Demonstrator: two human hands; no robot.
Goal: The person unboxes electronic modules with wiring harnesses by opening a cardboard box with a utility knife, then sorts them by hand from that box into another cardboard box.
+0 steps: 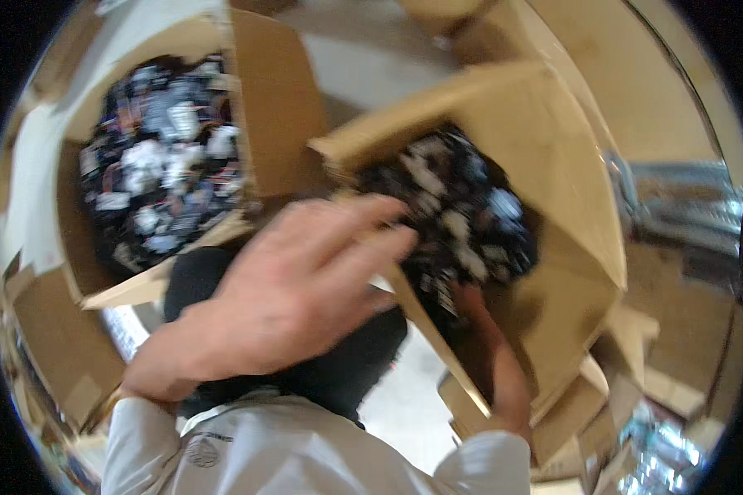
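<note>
My left hand (305, 272) is in the air in front of my lap, beside the near left edge of the right cardboard box (574, 272). Its fingers stretch toward that box, slightly apart, and nothing shows in them; motion blurs it. My right hand (469, 299) reaches down inside the same box, at the near side of a heap of black, shiny pieces with whitish parts (462, 206). Its fingertips are hidden among them. To the left, another cardboard box (73, 223) is filled with similar black and white pieces (169, 165), some with thin coloured strands, too blurred to name.
A raised flap (276, 99) of the left box stands between the two boxes. More cardboard boxes (685, 305) crowd the right side, near clear shiny plastic wrapping (664, 441). A folded carton (58, 338) is at the lower left. My dark-clothed legs (338, 363) lie below the boxes.
</note>
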